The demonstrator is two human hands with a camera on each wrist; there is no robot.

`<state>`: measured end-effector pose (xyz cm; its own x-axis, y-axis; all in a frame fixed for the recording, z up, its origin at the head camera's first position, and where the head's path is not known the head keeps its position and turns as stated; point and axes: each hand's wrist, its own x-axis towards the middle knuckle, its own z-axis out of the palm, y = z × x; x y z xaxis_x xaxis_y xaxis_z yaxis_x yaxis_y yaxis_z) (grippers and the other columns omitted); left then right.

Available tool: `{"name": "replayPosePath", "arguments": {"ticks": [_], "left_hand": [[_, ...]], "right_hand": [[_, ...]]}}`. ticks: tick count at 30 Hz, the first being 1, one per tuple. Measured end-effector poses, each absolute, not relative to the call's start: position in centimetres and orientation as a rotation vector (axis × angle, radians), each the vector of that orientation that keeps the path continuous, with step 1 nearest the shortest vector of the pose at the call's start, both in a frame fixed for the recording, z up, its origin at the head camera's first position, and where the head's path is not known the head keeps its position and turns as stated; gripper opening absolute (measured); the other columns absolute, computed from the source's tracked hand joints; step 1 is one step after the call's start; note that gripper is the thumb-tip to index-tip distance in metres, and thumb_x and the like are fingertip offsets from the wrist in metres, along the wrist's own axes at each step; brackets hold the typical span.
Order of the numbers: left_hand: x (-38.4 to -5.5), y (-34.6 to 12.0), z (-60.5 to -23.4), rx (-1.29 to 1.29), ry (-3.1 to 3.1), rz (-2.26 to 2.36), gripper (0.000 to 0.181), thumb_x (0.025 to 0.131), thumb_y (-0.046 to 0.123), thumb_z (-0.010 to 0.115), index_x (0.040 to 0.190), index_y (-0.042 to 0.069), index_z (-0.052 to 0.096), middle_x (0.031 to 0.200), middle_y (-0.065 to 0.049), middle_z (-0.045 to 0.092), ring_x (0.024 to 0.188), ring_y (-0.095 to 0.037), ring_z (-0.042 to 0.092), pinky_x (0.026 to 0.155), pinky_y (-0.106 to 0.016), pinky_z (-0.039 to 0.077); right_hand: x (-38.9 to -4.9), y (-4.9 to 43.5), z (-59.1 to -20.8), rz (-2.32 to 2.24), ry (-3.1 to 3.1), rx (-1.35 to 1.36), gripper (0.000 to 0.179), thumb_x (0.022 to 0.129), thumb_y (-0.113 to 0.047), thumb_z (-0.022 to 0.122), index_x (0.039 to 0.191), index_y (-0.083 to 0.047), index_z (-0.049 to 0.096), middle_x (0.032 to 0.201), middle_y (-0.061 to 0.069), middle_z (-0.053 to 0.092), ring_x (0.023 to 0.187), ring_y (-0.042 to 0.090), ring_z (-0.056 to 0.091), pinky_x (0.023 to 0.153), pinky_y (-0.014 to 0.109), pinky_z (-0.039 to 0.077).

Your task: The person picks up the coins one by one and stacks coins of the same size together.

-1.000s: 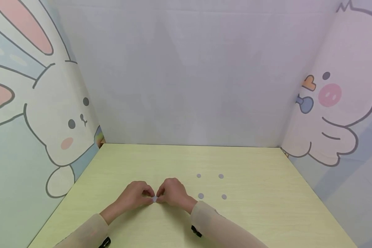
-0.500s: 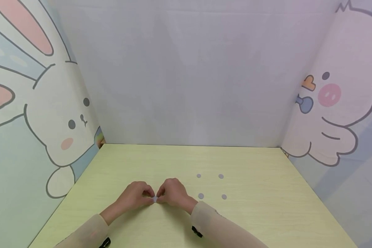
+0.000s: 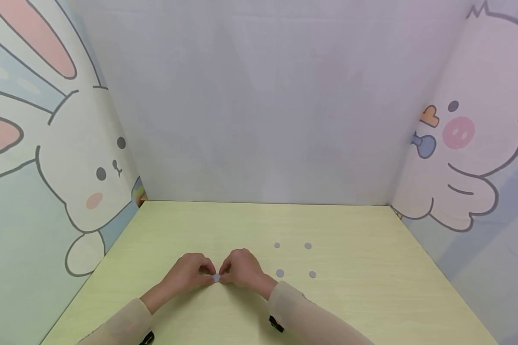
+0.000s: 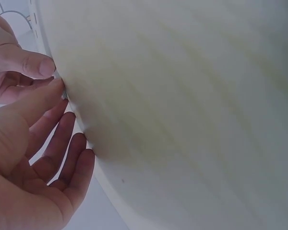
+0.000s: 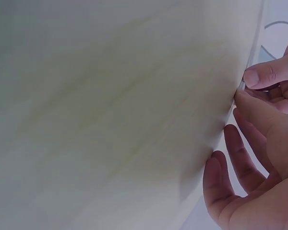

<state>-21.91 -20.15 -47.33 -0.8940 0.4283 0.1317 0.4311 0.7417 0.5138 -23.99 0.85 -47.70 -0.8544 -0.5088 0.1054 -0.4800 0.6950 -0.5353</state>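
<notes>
Pinching disc (image 3: pixel 217 278) with left hand (image 3: pixel 188 271), right hand (image 3: pixel 243 268).
Likely positioning; probably calls for steady release next (four more discs (image 3: pixel 280 273) toward three o'clock).

A table (image 3: pixel 397 287) stretches ahead of a person, with a back wall (image 3: pixel 267 105) behind its far edge. A rabbit drawing (image 3: pixel 73 158) is on the left and a chick drawing (image 3: pixel 492 81) on the right. Left of the table's middle, the left hand (image 3: pixel 190 271) and right hand (image 3: pixel 242 269) point inward, a disc (image 3: pixel 217 278) between their fingertips. Right of the right hand, four more discs lie on the table, apart, two by two: behind, a far-left one (image 3: pixel 277 245) and far-right one (image 3: pixel 308 246); before them, a near-left one (image 3: pixel 280 273) and near-right one (image 3: pixel 312 274).
</notes>
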Motion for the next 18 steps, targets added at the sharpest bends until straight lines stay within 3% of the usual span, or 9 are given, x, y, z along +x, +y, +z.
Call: {"name": "replayPosePath", "arguments": {"ticks": [9,18], "left_hand": [[-22.0,-20.2,-47.4,-0.676,-2.959,-0.858,0.013,0.087,0.029,0.09,0.088,0.023,0.079,0.084,0.014,0.069,0.08,-0.008,0.062,0.076,-0.029,0.05],[-22.0,-20.2,-47.5,-0.652,-2.969,-0.861,0.012,0.087,0.03,0.09,0.087,0.024,0.079,0.083,0.016,0.068,0.079,-0.007,0.06,0.075,-0.028,0.049]], "right_hand": [[-24.8,3.0,-46.9,-0.95,2.812,-0.84,0.009,0.082,-0.015,0.089,0.09,-0.018,0.087,0.09,-0.014,0.078,0.087,0.004,0.066,0.078,0.022,0.052],[-25.5,6.2,-45.8,-0.993,2.826,-0.854,0.011,0.085,-0.014,0.087,0.096,-0.015,0.087,0.093,-0.008,0.078,0.089,0.016,0.067,0.077,0.026,0.051]]}}
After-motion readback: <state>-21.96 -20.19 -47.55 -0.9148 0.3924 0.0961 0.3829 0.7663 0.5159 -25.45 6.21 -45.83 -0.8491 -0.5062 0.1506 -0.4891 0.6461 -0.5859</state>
